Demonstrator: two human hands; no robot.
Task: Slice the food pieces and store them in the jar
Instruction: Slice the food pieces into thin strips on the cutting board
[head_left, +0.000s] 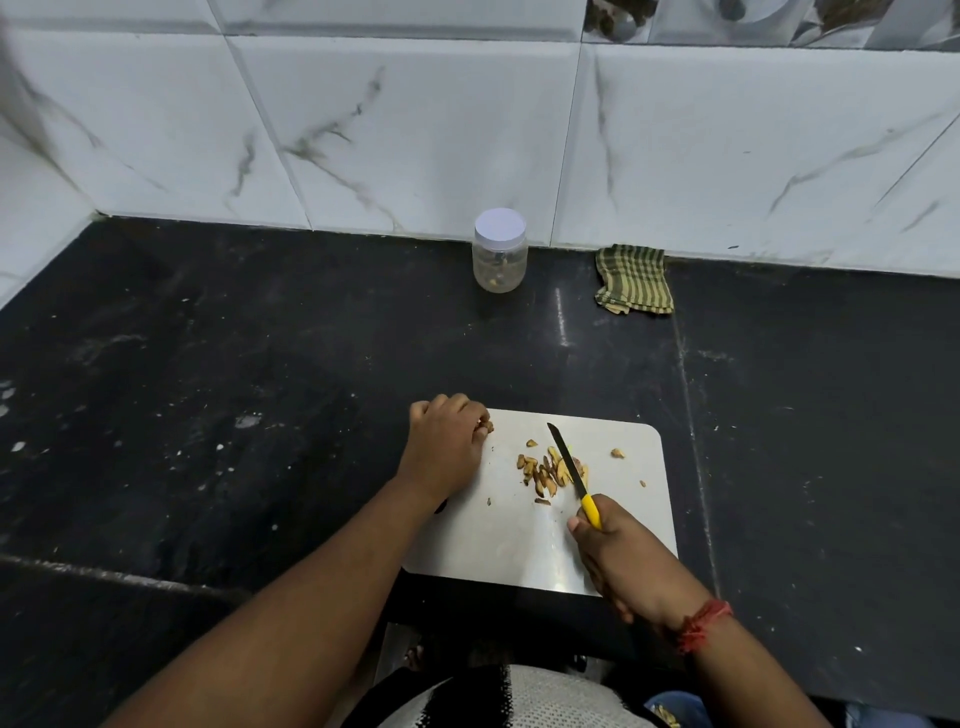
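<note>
On the cutting board (613, 545), the sliced pieces (548, 473) look light, dry and brittle (best scooped). The right hand (623, 561) grips the knife (574, 475); the left hand (447, 441) curls around a piece. The lidded jar (500, 252) stands well beyond the board.

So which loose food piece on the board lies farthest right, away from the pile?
The small tan piece near the board's right edge, beyond the knife. It sits alone, while the other slices cluster under the blade.

White marble-veined wall tiles (426, 130), black speckled stone counter (234, 364), folded green checked cloth (635, 280)
</note>
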